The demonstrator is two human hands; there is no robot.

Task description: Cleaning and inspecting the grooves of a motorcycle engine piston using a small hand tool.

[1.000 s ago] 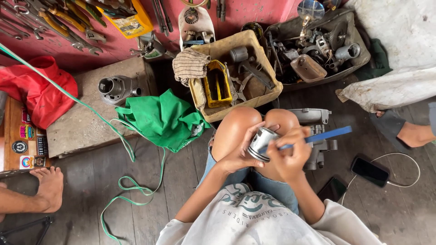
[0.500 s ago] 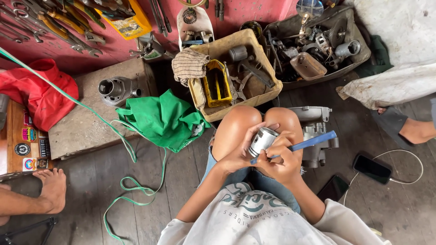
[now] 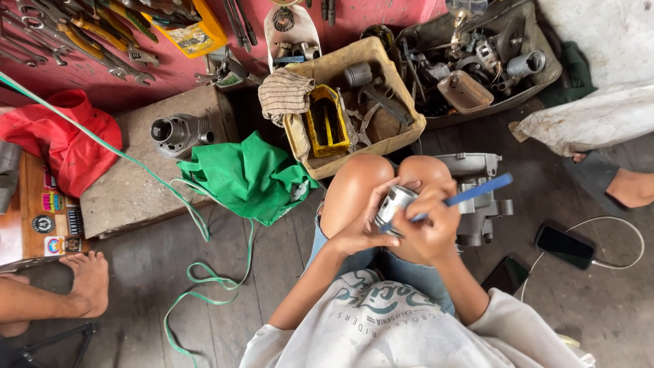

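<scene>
The person sat on the wooden floor [image 3: 231, 272] with both knees up. The left hand [image 3: 361, 228] was wrapped around a small shiny metal cylinder [image 3: 394, 204], with the fingers curled under it and the thumb up along its side. The cylinder was held just above the knees, right in front of the person. The right hand [image 3: 429, 228] was closed around a blue stick-like tool [image 3: 477, 193]. The near end of the tool touched the cylinder, and the far end pointed up and away to the right.

Just behind the knees sat a grey metal engine part [image 3: 477, 204]. Two dark phones [image 3: 565, 247] lay on the floor to the right, one with a white cable. A green cloth bag [image 3: 248, 176] lay to the left, with a green cord trailing over the floor. Farther off stood a tan box [image 3: 402, 133] full of metal parts, with a yellow can inside. A red bag [image 3: 65, 143] lay far to the left. Another person's bare foot [image 3: 85, 283] rested on the floor at the left edge.
</scene>
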